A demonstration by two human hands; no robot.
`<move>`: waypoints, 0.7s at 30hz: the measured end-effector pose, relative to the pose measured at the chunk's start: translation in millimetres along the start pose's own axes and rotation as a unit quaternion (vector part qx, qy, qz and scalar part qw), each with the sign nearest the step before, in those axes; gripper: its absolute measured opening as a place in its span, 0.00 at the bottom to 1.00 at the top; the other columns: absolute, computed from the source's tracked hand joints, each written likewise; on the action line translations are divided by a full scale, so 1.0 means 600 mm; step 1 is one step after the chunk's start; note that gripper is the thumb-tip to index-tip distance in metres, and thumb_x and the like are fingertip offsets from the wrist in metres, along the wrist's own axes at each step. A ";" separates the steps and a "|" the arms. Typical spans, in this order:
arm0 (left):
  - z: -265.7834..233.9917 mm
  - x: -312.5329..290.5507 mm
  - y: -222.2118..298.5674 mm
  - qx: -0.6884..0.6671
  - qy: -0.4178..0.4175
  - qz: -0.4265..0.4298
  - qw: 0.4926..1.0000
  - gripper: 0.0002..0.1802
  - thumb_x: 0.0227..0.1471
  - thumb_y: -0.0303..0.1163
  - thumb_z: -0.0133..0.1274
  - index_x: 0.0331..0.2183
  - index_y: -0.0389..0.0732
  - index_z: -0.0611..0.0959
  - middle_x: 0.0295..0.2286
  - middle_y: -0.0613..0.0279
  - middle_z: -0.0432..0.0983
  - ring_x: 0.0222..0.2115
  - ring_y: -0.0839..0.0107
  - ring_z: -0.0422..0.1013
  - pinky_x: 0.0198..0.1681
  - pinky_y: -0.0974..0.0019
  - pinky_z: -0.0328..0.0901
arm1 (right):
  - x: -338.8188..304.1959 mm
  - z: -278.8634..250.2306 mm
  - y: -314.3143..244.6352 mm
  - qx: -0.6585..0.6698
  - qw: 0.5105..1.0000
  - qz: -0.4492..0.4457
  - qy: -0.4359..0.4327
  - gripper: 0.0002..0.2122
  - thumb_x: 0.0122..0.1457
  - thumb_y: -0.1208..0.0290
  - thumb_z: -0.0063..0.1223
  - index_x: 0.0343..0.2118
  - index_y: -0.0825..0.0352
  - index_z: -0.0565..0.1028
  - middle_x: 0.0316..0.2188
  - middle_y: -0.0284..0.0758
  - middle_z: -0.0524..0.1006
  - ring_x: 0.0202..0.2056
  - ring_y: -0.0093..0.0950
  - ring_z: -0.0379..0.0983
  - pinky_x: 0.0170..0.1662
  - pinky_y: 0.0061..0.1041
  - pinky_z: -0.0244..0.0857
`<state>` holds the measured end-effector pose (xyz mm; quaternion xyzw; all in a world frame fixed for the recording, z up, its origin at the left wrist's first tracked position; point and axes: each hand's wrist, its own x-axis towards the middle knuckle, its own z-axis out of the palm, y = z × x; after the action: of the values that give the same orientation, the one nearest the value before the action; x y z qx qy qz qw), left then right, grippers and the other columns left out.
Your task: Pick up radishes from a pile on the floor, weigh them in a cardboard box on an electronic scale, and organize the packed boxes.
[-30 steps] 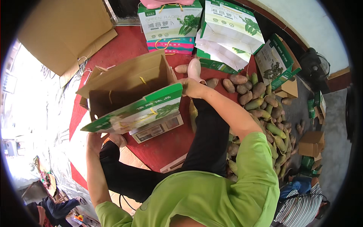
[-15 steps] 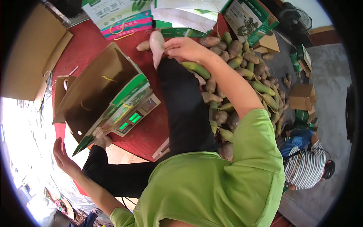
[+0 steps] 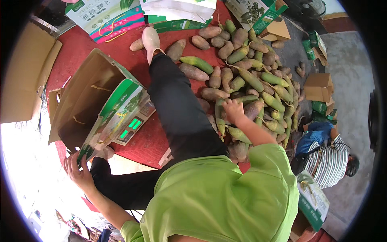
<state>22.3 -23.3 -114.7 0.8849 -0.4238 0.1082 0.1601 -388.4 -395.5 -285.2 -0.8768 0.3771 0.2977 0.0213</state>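
Observation:
An open carton (image 3: pixel 90 101), brown inside with a green printed flap, leans on a scale (image 3: pixel 131 127) with lit green displays. My left hand (image 3: pixel 78 173) has its fingers closed at the lower corner of this flap. To the right of my leg spreads a heap of green radishes (image 3: pixel 274 101) and reddish-brown ones (image 3: pixel 213 94). Into its near left side reaches my right hand (image 3: pixel 234 111), fingers curled down among the radishes. A long green radish (image 3: pixel 220 117) lies just left of it. Whatever the right fingers grip is hidden.
My leg and pale shoe (image 3: pixel 150 42) lie between scale and heap, on red carpet (image 3: pixel 117 52). Printed boxes (image 3: pixel 109 20) stand at the far side. Small brown cartons (image 3: pixel 318 86) and a person in a striped shirt (image 3: pixel 326 165) are at right.
My right hand has come back from beside the shoe to the radish heap. My left hand has closed at the carton flap's corner. A green-and-white carton now shows at lower right.

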 end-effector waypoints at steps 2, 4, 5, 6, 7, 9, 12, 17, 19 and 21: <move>0.002 -0.002 0.000 0.007 0.011 -0.010 1.000 0.10 0.41 0.23 0.58 0.31 0.37 0.78 0.29 0.59 0.75 0.33 0.59 0.70 0.46 0.55 0.60 | -0.009 0.028 -0.016 -0.035 0.999 -0.018 0.005 0.22 0.41 0.66 0.65 0.42 0.57 0.71 0.42 0.33 0.70 0.47 0.34 0.67 0.44 0.41 0.62; 0.006 -0.006 0.005 -0.004 0.004 -0.011 1.000 0.08 0.41 0.23 0.58 0.28 0.37 0.76 0.27 0.59 0.74 0.32 0.59 0.69 0.46 0.55 0.60 | -0.009 0.056 -0.022 -0.071 0.997 -0.041 0.014 0.21 0.41 0.66 0.65 0.40 0.57 0.71 0.41 0.33 0.70 0.46 0.34 0.67 0.42 0.40 0.61; 0.011 -0.009 0.005 0.000 -0.001 -0.023 1.000 0.07 0.41 0.24 0.58 0.27 0.38 0.76 0.27 0.59 0.73 0.32 0.58 0.70 0.46 0.55 0.60 | -0.008 0.077 -0.017 -0.093 0.994 -0.053 0.016 0.21 0.41 0.66 0.64 0.41 0.57 0.71 0.40 0.33 0.70 0.45 0.34 0.67 0.42 0.40 0.60; -0.007 -0.008 0.015 0.017 0.002 -0.029 0.999 0.07 0.42 0.25 0.58 0.26 0.39 0.76 0.27 0.59 0.74 0.33 0.59 0.70 0.49 0.55 0.60 | -0.003 0.082 -0.019 -0.112 0.991 -0.074 0.026 0.21 0.41 0.67 0.63 0.41 0.57 0.71 0.40 0.34 0.70 0.45 0.34 0.66 0.41 0.39 0.59; -0.006 -0.008 0.016 0.023 0.006 -0.028 0.999 0.07 0.42 0.25 0.58 0.26 0.39 0.76 0.27 0.59 0.74 0.33 0.59 0.70 0.50 0.54 0.59 | -0.003 0.079 -0.022 -0.113 0.989 -0.085 0.034 0.21 0.41 0.67 0.63 0.41 0.57 0.71 0.40 0.34 0.70 0.45 0.34 0.66 0.41 0.39 0.59; -0.003 -0.005 0.018 0.036 0.010 -0.018 0.999 0.07 0.42 0.26 0.58 0.26 0.40 0.76 0.27 0.60 0.74 0.33 0.60 0.71 0.52 0.54 0.58 | -0.003 0.063 -0.021 -0.097 0.992 -0.072 -0.029 0.20 0.42 0.69 0.60 0.41 0.58 0.71 0.39 0.35 0.69 0.44 0.37 0.66 0.41 0.41 0.59; -0.003 -0.006 0.017 0.034 -0.004 -0.035 0.999 0.08 0.40 0.24 0.58 0.27 0.40 0.75 0.28 0.60 0.75 0.34 0.60 0.72 0.52 0.54 0.58 | 0.000 0.056 -0.003 -0.044 0.998 -0.039 0.007 0.20 0.40 0.70 0.60 0.40 0.59 0.70 0.39 0.36 0.69 0.43 0.41 0.66 0.41 0.43 0.59; -0.009 -0.004 0.023 0.037 0.007 -0.047 0.998 0.08 0.40 0.23 0.58 0.27 0.40 0.75 0.28 0.61 0.76 0.35 0.62 0.71 0.52 0.55 0.58 | 0.004 -0.113 -0.018 0.092 0.988 0.042 0.114 0.29 0.34 0.69 0.66 0.44 0.60 0.68 0.39 0.39 0.70 0.43 0.42 0.67 0.43 0.43 0.62; -0.007 0.002 0.027 0.035 0.010 -0.045 0.998 0.08 0.40 0.24 0.58 0.27 0.40 0.75 0.28 0.61 0.75 0.35 0.62 0.71 0.52 0.55 0.58 | 0.005 -0.192 -0.020 0.170 0.962 0.015 0.212 0.31 0.32 0.70 0.67 0.45 0.61 0.67 0.39 0.39 0.71 0.44 0.41 0.68 0.43 0.43 0.63; -0.008 0.006 0.029 0.037 0.005 -0.040 0.998 0.07 0.41 0.25 0.57 0.27 0.39 0.75 0.28 0.61 0.75 0.35 0.61 0.71 0.51 0.55 0.59 | 0.014 -0.272 -0.025 0.261 0.916 -0.026 0.305 0.31 0.32 0.72 0.67 0.45 0.63 0.67 0.41 0.39 0.71 0.45 0.39 0.68 0.46 0.38 0.63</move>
<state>10.6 -34.1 -105.8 0.9061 -0.3825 0.1218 0.1336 -291.3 -433.3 -158.6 -0.8975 0.4071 -0.0938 0.1410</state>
